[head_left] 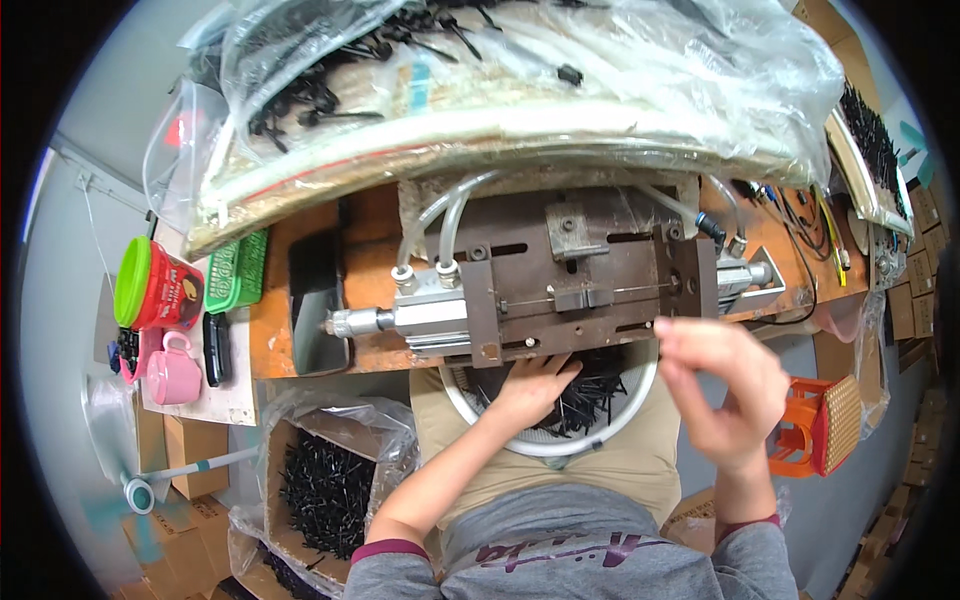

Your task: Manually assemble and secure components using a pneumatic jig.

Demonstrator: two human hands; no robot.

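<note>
Under the front edge of a brown metal clamping fixture [580, 345], my left hand [532, 390] reaches into a round white-rimmed basket [548, 449] on my lap. Its fingers are stretched and somewhat apart over thin black plastic pieces [590, 400], and the fingertips are partly hidden. At the fixture's right front corner is my right hand [728, 385], raised, with fingers bent and drawn together toward the thumb. Anything pinched there is too small to make out. Along the fixture's middle runs a thin rod, through a small metal block [582, 298].
Air cylinders [430, 322] with clear hoses flank the fixture on the wooden bench [275, 335]. Above it spans a plastic-covered shelf [560, 125] bearing black parts. A lined carton [325, 490] of black pieces stands lower left; a red-orange stool [815, 425] is at right.
</note>
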